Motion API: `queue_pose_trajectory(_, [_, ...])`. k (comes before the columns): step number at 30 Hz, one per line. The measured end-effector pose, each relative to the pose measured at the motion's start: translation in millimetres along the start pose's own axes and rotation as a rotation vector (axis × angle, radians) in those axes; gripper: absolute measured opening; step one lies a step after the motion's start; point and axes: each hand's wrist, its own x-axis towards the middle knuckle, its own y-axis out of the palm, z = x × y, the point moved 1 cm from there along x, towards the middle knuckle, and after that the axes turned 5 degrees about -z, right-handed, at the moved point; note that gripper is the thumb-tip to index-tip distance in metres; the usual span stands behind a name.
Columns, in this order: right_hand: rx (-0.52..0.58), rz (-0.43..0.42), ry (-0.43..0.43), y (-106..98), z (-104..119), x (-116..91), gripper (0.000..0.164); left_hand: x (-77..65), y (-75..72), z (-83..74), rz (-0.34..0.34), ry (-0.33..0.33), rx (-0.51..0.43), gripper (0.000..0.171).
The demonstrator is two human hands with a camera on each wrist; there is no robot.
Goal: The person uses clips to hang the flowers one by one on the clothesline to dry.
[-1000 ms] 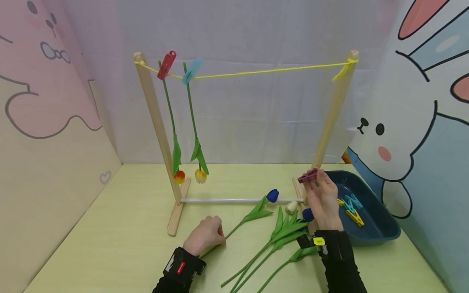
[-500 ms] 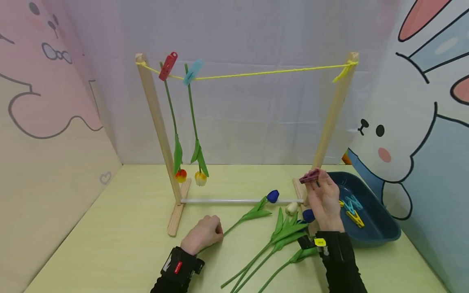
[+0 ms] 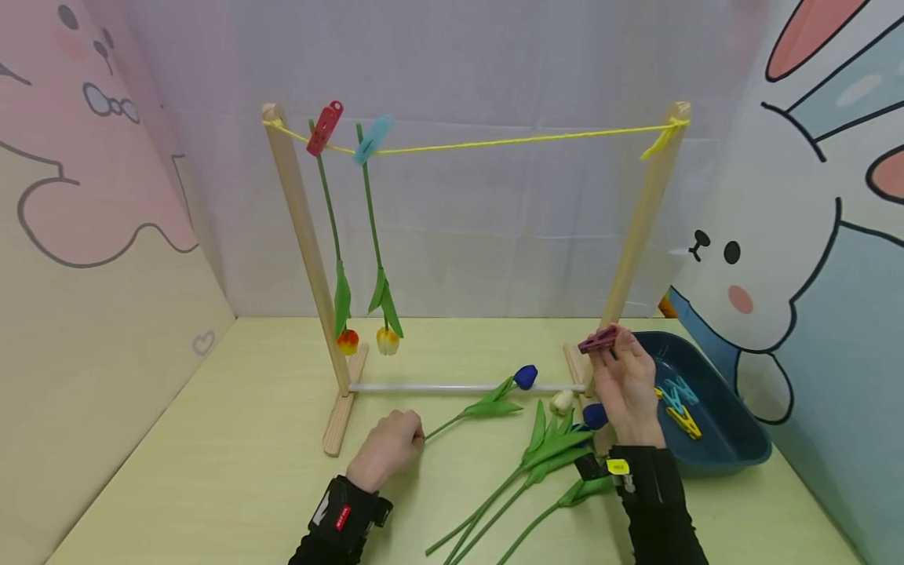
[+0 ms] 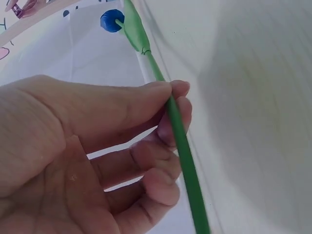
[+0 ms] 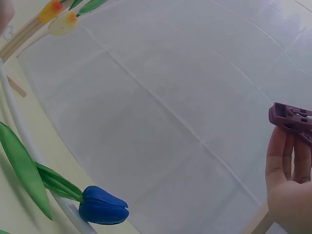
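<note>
My left hand (image 3: 387, 451) pinches the green stem of a blue tulip (image 3: 526, 377) between thumb and fingers; the left wrist view shows the stem (image 4: 183, 151) crossing the fingertips. Above the table at the right, my right hand (image 3: 625, 392) holds a dark purple clothespin (image 3: 598, 340) in its fingers. Hanging head down from the yellow string (image 3: 523, 140) are a red-orange tulip (image 3: 347, 342) under a red clothespin (image 3: 325, 128) and a pale yellow tulip (image 3: 388, 340) under a light blue clothespin (image 3: 373, 140). More tulips, with a white bloom (image 3: 562, 402) and a blue bloom (image 3: 595, 416), lie between the hands.
Two wooden posts (image 3: 300, 227) carry the string, with a white rod (image 3: 459, 388) joining them low down. A dark blue basin (image 3: 738, 439) at the right contains yellow and light blue clothespins (image 3: 682, 421). Cartoon-printed panels (image 3: 798, 235) flank both sides.
My left hand has shifted slightly, and the tulip's stem has risen a little off the table with it. The right hand and its clothespin have barely moved.
</note>
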Motion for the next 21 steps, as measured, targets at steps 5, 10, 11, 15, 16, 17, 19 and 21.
queue_pose_trajectory(5, [-0.005, 0.01, -0.01, -0.2, 0.4, -0.4, 0.02, 0.4, 0.5, 0.0, -0.079, 0.022, 0.047, 0.013])
queue_pose_trajectory(10, [-0.029, -0.004, -0.021, -0.4, 1.0, -0.3, 0.02, 2.6, 1.3, 0.3, -0.146, 0.031, 0.06, 0.013])
queue_pose_trajectory(11, [-0.037, -0.01, -0.023, -0.3, 1.2, -0.2, 0.019, 3.1, 1.3, 0.1, -0.16, 0.032, 0.059, 0.013])
queue_pose_trajectory(15, [-0.052, -0.029, -0.022, 0.0, 2.2, -0.4, 0.019, 4.5, 1.0, -1.5, -0.246, 0.05, 0.072, 0.014])
queue_pose_trajectory(16, [-0.05, -0.033, -0.019, 0.1, 2.5, -0.6, 0.019, 4.9, 1.2, -1.6, -0.267, 0.052, 0.075, 0.014])
queue_pose_trajectory(17, [-0.049, -0.036, -0.019, 0.2, 2.8, -0.7, 0.019, 5.2, 1.2, -1.9, -0.287, 0.057, 0.081, 0.014])
queue_pose_trajectory(19, [-0.041, -0.039, -0.015, 0.4, 3.3, -0.9, 0.019, 6.3, 1.3, -2.2, -0.324, 0.062, 0.082, 0.012])
queue_pose_trajectory(21, [-0.035, -0.037, -0.013, 0.5, 3.7, -1.1, 0.02, 7.7, 1.4, -2.5, -0.344, 0.052, 0.072, 0.011])
